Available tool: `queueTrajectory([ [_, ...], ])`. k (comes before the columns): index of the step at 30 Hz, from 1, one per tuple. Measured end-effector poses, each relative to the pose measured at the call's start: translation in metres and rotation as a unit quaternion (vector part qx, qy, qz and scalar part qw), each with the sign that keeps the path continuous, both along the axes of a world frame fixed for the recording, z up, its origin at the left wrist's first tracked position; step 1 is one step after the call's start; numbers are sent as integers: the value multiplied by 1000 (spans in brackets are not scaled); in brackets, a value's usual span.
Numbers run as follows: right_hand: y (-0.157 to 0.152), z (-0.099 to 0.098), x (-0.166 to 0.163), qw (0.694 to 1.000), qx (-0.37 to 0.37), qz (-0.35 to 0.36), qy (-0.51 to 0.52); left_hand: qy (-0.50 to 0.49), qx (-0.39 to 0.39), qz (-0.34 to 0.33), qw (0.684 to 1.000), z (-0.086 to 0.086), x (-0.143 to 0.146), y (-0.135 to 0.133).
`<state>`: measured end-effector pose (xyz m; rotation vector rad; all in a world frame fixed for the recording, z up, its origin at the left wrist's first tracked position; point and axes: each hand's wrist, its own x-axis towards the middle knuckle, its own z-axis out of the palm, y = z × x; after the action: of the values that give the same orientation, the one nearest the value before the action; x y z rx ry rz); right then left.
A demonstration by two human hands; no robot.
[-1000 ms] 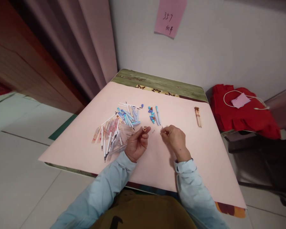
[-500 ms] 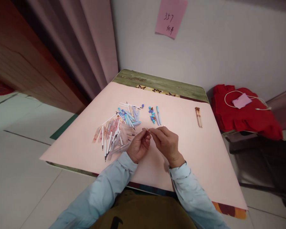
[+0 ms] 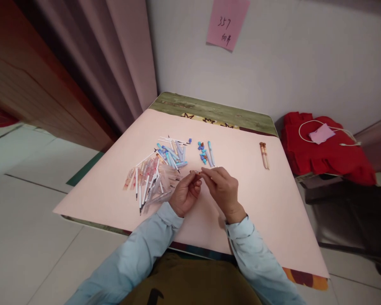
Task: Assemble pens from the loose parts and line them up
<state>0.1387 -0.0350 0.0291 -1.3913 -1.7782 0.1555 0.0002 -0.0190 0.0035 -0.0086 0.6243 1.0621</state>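
Observation:
My left hand (image 3: 184,194) and my right hand (image 3: 221,188) meet fingertip to fingertip above the pink table cover (image 3: 273,212). Both are pinched on a small orange pen part (image 3: 196,172) held between them; its exact shape is too small to make out. Just left of my hands lies a heap of clear pen barrels and white refills (image 3: 149,180). Behind it sits a cluster of blue pen pieces (image 3: 173,153). A few blue caps and a light blue pen (image 3: 206,153) lie right beyond my fingers.
Two tan pens (image 3: 264,155) lie side by side at the far right of the cover. A red cloth with a white cord (image 3: 327,148) rests on a seat to the right. A pink note (image 3: 227,23) hangs on the wall. A curtain (image 3: 114,63) hangs at left.
My right hand moved left and joined my left hand at the small orange part; a second ago the two hands were apart. In the last half second they barely shifted.

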Motion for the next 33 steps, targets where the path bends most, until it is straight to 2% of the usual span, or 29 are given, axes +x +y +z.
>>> queueTrajectory([
  [2, 4, 5, 12, 995, 27, -62, 75, -6, 2, -7, 1000, -1, -1, 0],
  [5, 13, 7, 37, 959, 53, -206, 186, -12, 2, -11, 1000, -2, -2, 0],
  [8, 21, 3, 57, 944, 7, -252, 215, -14, 2, -10, 1000, -3, -2, 0],
  [10, 22, 1, 62, 954, -47, -239, 176, -15, 4, -7, 1000, -4, -1, 0],
  [13, 21, 1, 59, 962, -159, -213, 59, -19, 10, -7, 1000, -3, -2, -1],
  [17, 19, 1, 50, 928, -318, -179, -76, -21, 13, -9, 1000, 1, -2, -1],
  [20, 19, 0, 46, 902, -367, -178, -143, -19, 14, -12, 1000, 3, -1, -1],
  [23, 20, -2, 45, 892, -381, -175, -169, -21, 25, -11, 999, 1, -1, -1],
  [26, 19, -1, 44, 897, -357, -200, -164, -25, 42, -12, 999, -4, -1, -1],
  [29, 17, 5, 41, 921, -297, -225, -113, -28, 53, -13, 998, -8, -1, 0],
  [33, 13, 13, 35, 952, -242, -189, -1, -30, 53, -11, 998, -9, -1, 0],
])
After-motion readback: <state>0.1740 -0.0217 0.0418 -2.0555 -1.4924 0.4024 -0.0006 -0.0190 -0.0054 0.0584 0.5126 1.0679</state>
